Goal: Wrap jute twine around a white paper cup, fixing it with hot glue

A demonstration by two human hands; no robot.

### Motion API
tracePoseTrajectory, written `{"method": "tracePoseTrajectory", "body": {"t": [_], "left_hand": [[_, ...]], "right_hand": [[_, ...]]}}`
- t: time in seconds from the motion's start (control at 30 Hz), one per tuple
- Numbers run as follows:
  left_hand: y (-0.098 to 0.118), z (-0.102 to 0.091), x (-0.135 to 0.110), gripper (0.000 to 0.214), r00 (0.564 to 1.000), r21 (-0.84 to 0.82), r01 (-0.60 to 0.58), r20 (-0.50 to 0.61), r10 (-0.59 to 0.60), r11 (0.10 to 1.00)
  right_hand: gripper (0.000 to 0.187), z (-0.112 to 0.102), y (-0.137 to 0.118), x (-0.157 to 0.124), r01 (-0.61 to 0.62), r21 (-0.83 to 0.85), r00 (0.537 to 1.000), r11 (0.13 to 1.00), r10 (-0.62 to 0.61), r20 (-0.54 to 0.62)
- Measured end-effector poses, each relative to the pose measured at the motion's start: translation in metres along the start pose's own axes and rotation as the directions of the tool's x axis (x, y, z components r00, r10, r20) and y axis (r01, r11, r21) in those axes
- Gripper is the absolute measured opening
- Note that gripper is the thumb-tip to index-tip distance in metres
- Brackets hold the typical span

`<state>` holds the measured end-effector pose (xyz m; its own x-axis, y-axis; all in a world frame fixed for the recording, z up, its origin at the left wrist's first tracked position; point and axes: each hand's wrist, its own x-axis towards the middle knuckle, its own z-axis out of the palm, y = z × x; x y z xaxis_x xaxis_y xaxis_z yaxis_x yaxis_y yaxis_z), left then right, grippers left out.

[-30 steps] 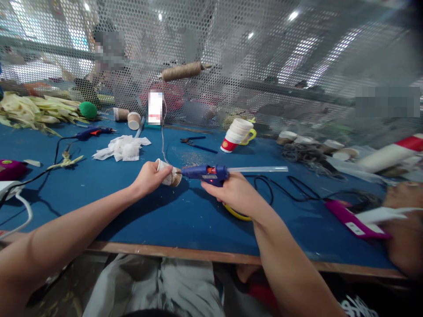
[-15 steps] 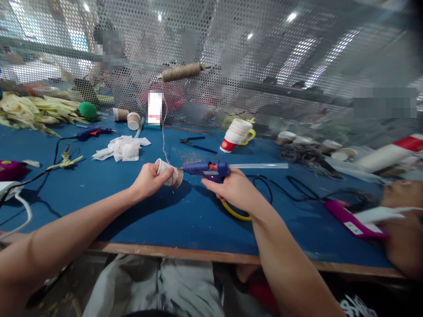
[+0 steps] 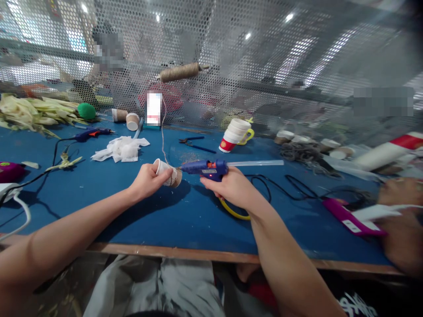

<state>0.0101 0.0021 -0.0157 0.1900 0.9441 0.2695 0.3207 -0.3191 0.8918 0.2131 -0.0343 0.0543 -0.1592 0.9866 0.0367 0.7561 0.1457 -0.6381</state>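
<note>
My left hand (image 3: pixel 147 179) is closed around a small white paper cup (image 3: pixel 161 166), tilted on its side, with brown twine (image 3: pixel 176 178) wound round its lower part. A blue hot glue gun (image 3: pixel 202 167) is gripped in my right hand (image 3: pixel 231 185); its nozzle points left and meets or nearly meets the wound twine. A clear glue stick (image 3: pixel 256 163) sticks out of the gun's back. From the cup a loose strand (image 3: pixel 163 136) runs up to a twine spool (image 3: pixel 179 72) hanging at the mesh screen.
Beyond the hands lie pliers (image 3: pixel 198 145), stacked paper cups (image 3: pixel 235 131) and white cloth pieces (image 3: pixel 123 149). Another glue gun (image 3: pixel 90 133) rests at left. At right, a purple power strip (image 3: pixel 350 216) lies near another person's arm (image 3: pixel 401 229). Black cable (image 3: pixel 302 189) crosses the table.
The view shifts very slightly. Both hands keep their hold, and the nozzle stays at the twine-wrapped part of the cup.
</note>
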Motion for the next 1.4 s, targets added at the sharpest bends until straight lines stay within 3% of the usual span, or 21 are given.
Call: {"method": "tracePoseTrajectory", "body": {"t": [0.43, 0.6, 0.73, 0.83, 1.1, 1.27, 1.4], "left_hand": [[0.004, 0.0, -0.003, 0.033, 0.999, 0.017, -0.044, 0.009, 0.044, 0.999], [0.005, -0.002, -0.003, 0.033, 1.0, -0.014, -0.016, -0.004, 0.016, 1.0], [0.007, -0.002, -0.003, 0.031, 1.0, -0.048, 0.003, 0.009, -0.003, 0.999], [0.008, -0.002, -0.003, 0.03, 1.0, -0.056, -0.002, 0.01, 0.003, 0.998], [0.008, -0.001, -0.006, 0.031, 0.999, -0.081, -0.026, 0.027, 0.028, 0.996], [0.007, -0.002, -0.007, 0.032, 0.994, -0.045, -0.096, 0.05, 0.098, 0.994], [0.009, -0.002, -0.008, 0.033, 0.989, -0.029, -0.131, 0.064, 0.133, 0.991]], "right_hand": [[0.021, 0.003, 0.0, 0.003, -0.024, 0.076, 1.0, 0.997, 0.023, 0.007], [0.016, -0.001, 0.01, 0.013, -0.064, 0.341, 0.998, 0.938, 0.053, 0.041], [0.01, -0.013, 0.033, 0.037, -0.125, 0.518, 0.983, 0.846, 0.178, -0.053], [0.014, -0.02, 0.053, 0.06, -0.229, 0.451, 0.946, 0.862, 0.306, -0.104], [0.022, -0.006, 0.083, 0.096, -0.367, 0.255, 0.909, 0.895, 0.403, -0.108], [0.021, -0.005, 0.08, 0.108, -0.432, -0.003, 0.874, 0.902, 0.418, -0.248], [0.027, -0.008, 0.057, 0.102, -0.426, -0.15, 0.868, 0.892, 0.356, -0.345]]}}
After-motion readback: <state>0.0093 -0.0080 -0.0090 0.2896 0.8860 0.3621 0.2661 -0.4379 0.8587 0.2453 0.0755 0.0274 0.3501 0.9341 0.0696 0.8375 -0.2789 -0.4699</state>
